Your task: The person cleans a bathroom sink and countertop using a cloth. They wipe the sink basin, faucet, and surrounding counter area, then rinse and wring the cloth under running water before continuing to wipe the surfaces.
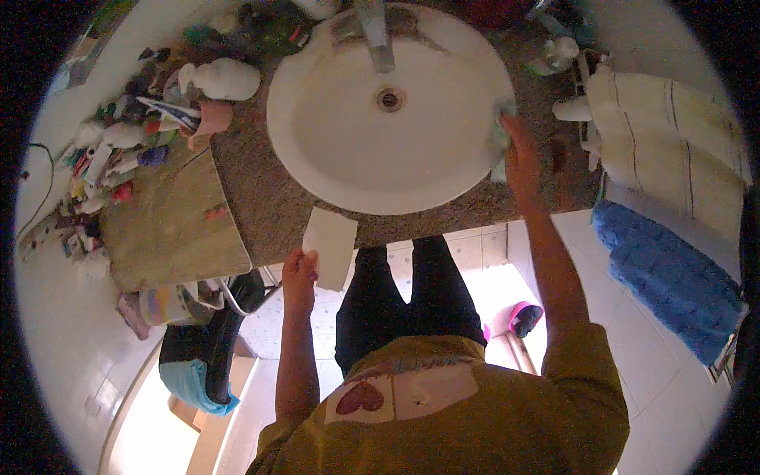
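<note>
My left hand (300, 278) grips a flat, pale rectangular sheet or card (331, 249) by its left edge, in front of the counter's front edge. Its material cannot be told. At the right rim of a white oval sink basin (380, 172), my right hand (521, 155) holds a blurred, pale greenish object (502, 130), possibly a cloth or sponge. A metal faucet (377, 41) reaches over the basin from the far side, above the drain (389, 99). Brown speckled countertop (255, 172) surrounds the basin.
Many bottles, tubes and small items (107, 160) crowd the left side beside a beige board-like surface (178, 219). Striped towel (659, 130) and blue towel (665, 273) hang at right. Clear bottle (558, 53) stands at the back right. A black item with light-blue cloth (190, 380) is lower left.
</note>
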`<action>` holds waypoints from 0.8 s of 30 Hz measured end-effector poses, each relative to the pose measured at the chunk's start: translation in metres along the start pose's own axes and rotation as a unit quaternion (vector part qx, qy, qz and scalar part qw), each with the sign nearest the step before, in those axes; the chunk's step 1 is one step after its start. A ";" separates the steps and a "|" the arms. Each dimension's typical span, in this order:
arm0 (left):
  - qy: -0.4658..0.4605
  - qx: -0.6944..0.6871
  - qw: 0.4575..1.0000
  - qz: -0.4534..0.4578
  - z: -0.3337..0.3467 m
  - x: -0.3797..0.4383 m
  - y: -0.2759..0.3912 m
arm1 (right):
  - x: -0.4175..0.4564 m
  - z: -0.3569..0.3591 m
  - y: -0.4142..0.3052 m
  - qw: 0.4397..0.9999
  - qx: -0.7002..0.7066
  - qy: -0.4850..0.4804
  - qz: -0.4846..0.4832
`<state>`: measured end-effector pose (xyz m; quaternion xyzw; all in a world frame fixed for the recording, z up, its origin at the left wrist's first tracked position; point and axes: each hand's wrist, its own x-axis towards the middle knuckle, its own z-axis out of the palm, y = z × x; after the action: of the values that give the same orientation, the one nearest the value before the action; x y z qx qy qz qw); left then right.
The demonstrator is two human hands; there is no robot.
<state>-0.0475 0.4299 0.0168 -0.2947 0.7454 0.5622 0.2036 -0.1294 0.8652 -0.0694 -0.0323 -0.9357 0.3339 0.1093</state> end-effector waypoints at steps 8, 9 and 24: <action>-0.001 -0.133 0.991 -0.020 -0.039 -0.006 -0.026 | -0.043 0.117 -0.093 0.922 -0.233 -0.311 0.003; -0.006 -0.128 0.992 -0.015 -0.039 -0.005 -0.024 | -0.052 0.144 -0.112 0.933 -0.177 -0.311 0.039; 0.046 -0.171 0.982 -0.067 -0.063 -0.018 -0.050 | 0.026 0.148 -0.034 0.896 -0.340 -0.283 0.036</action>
<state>0.0011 0.3632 0.0104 -0.4003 0.6256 0.6519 0.1530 -0.1882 0.7506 -0.1545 -0.0051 -0.9818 -0.0054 -0.1896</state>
